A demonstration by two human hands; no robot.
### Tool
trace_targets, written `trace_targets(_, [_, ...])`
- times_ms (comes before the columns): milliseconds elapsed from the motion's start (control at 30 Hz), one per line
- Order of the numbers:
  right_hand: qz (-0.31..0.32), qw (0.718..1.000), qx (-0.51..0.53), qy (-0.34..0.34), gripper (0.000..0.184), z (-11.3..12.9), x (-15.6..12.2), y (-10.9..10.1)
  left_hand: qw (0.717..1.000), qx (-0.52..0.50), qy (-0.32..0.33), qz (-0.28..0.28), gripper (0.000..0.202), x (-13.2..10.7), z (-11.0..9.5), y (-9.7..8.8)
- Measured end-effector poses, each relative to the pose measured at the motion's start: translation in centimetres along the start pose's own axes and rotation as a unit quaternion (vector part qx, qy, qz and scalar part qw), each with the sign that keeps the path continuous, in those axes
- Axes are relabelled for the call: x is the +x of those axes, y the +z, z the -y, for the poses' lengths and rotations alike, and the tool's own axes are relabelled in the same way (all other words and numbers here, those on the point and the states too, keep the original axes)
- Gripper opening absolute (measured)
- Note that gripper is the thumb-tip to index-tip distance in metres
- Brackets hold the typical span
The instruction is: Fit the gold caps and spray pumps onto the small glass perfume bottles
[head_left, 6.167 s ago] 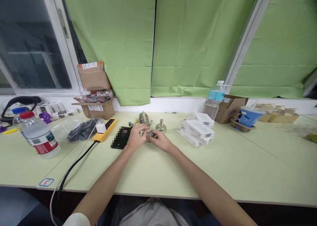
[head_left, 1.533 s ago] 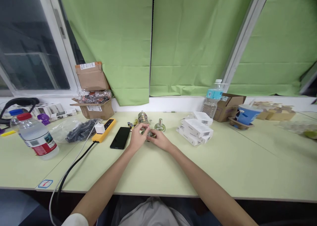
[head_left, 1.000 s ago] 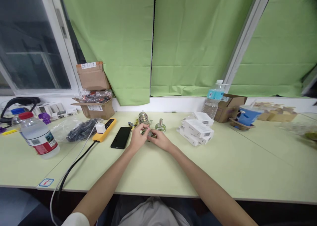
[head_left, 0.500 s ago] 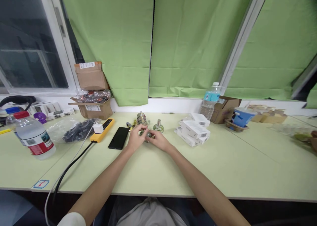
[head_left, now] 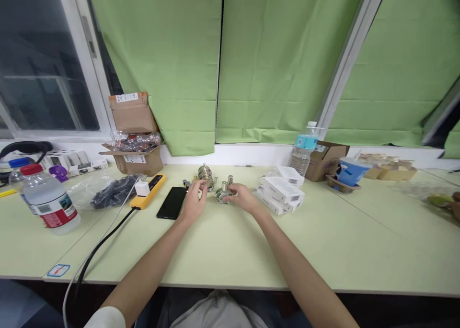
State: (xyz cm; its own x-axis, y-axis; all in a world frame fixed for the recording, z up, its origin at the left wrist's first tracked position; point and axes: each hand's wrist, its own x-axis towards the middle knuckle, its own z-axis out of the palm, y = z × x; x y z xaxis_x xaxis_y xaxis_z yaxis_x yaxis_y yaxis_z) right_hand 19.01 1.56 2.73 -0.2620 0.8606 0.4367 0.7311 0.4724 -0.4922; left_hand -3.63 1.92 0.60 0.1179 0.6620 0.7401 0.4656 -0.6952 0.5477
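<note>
My left hand point(head_left: 194, 201) and right hand point(head_left: 245, 197) sit close together at the far middle of the worktop point(head_left: 223, 251).
From the left: a black phone point(head_left: 171, 202) lies flat just beside my left hand, whose fingers curl toward the round patterned bottle point(head_left: 206, 173); I cannot tell whether they grip anything. Next stands the small clear bottle point(head_left: 223, 194), upright, my right hand clasping it from the right, with stacked white boxes point(head_left: 282, 189) just beyond.
</note>
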Motion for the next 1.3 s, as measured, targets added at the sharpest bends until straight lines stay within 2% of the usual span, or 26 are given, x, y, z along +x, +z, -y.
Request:
trace_targets(233, [0.003,0.995,-0.084,0.049,0.026,-1.0,-0.1,-1.3,0.997,0.008,0.011,0.073,0.023,-0.5,-0.5,1.0])
trace_targets(367, [-0.031,0.989,-0.129,0.067,0.032,-1.2,-0.3,-1.5,0.996,0.010,0.004,0.089,0.022,-0.6,-0.3,1.2])
trace_targets(533, [-0.104,0.982,-0.135,0.086,0.059,-2.2,-0.5,-1.4,0.997,0.009,-0.016,0.072,0.022,-0.5,0.4,1.2])
trace_targets(633, [-0.089,0.991,-0.073,0.070,0.076,-3.2,-0.5,-0.7,0.998,0.007,-0.025,0.061,0.022,-0.4,0.7,1.3])
trace_targets(733, [-0.051,0.996,0.015,0.066,0.073,-3.8,-0.5,0.1,0.998,0.008,-0.031,0.060,0.021,-0.4,0.8,1.3])
trace_targets(833, [-0.051,0.993,0.065,0.085,0.069,-3.9,-0.6,0.7,0.997,0.011,-0.032,0.068,0.021,-0.4,0.8,1.4])
trace_targets(1033, [-0.069,0.991,0.075,0.092,0.063,-4.3,0.0,1.6,0.997,0.031,-0.039,0.065,0.019,-0.3,1.0,1.4])
trace_targets(1200, [-0.103,0.986,0.081,0.105,0.063,-5.5,0.5,2.2,0.993,0.093,-0.066,0.017,0.021,0.0,1.8,1.1])
trace_targets(1300, [-0.131,0.982,0.064,0.123,0.062,-6.1,0.7,2.3,0.991,0.120,-0.065,-0.003,0.032,0.1,2.4,1.1])
